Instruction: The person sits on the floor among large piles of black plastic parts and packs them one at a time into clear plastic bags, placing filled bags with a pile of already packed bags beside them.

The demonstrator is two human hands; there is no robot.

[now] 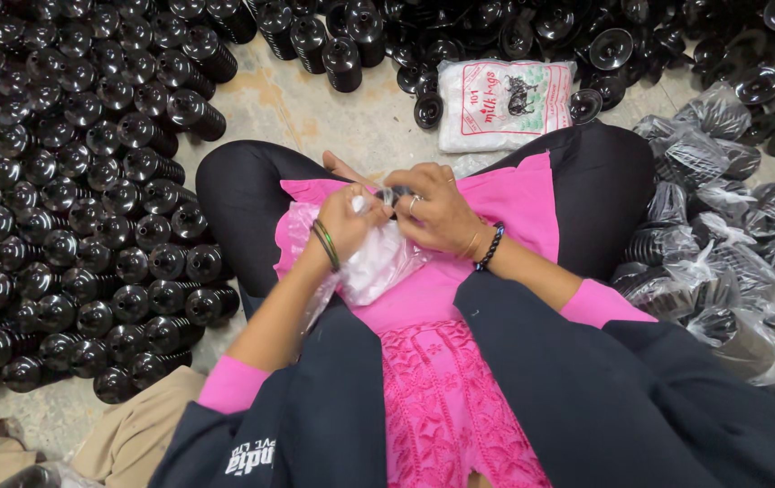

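I am looking down on a person sitting cross-legged on the floor (333, 117), with both hands working together over the lap. My left hand (349, 221) is closing its grip around the gathered top of a thin clear plastic bag (378, 262), fingers curled narrow and pinching the film. My right hand (437, 212) is meeting it from the other side, its grip also narrow, fingertips pressing on the same bunched neck of the bag, where a small dark piece (396, 192) is showing between the two hands; I cannot tell what that piece is. The bag is lying on the pink cloth of the lap, hanging down toward the left knee, touching both hands.

To the left, stacks of glossy black ribbed parts (89, 208) are lying in tight rows on the floor, reaching from the top left corner of the floor down beside the left knee. More loose black parts (532, 36) are spreading along the top edge. A white packet of bags (505, 104) is resting on the floor just beyond the knees. At the right edge, bagged black stacks (722, 253) are piling up near the right knee.
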